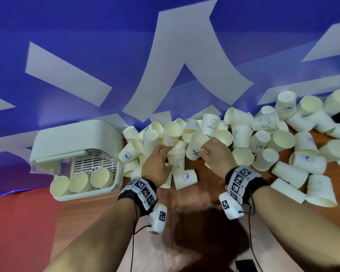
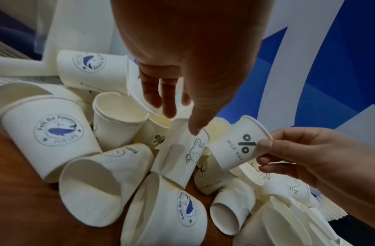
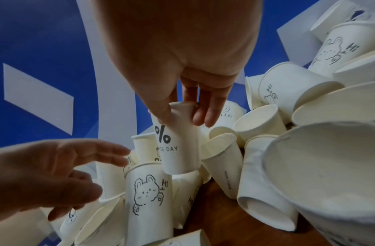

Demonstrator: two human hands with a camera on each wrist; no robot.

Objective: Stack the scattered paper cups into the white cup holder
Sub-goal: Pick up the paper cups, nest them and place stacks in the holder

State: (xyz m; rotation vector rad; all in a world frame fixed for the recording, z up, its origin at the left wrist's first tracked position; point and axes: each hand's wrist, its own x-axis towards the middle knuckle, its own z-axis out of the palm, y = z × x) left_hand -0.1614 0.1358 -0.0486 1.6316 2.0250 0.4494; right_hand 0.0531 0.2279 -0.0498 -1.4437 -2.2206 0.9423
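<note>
While the right hand (image 3: 188,93) pinches a tapered paper cup (image 3: 178,141), the left hand (image 3: 62,168) hovers, fingers spread.

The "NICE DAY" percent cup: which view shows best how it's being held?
The right wrist view: the right hand pinches the percent cup at its rim, thumb and fingers plainly visible. The left wrist view shows the cup and the fingertips on its rim from the side. The head view hides the grip behind the hand.
</note>
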